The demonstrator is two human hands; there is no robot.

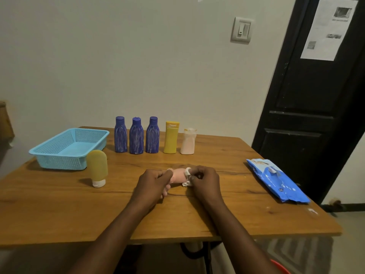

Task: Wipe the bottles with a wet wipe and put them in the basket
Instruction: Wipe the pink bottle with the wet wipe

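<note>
Wooden table (59, 214). Back row, upright: three blue bottles (136, 138), yellow bottle (171, 140), pale pink bottle (188, 144); blue mesh basket (59, 163) at left, yellow tube (97, 167) on its cap just beside it. Wipes pack (276, 179) flat at right.

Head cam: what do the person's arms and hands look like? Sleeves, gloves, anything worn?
The left hand and right hand are bare, with no gloves. The left forearm and right forearm are uncovered down to the frame's bottom edge, so no sleeve shows. I can make out no watch, band or ring, and no markings.
</note>
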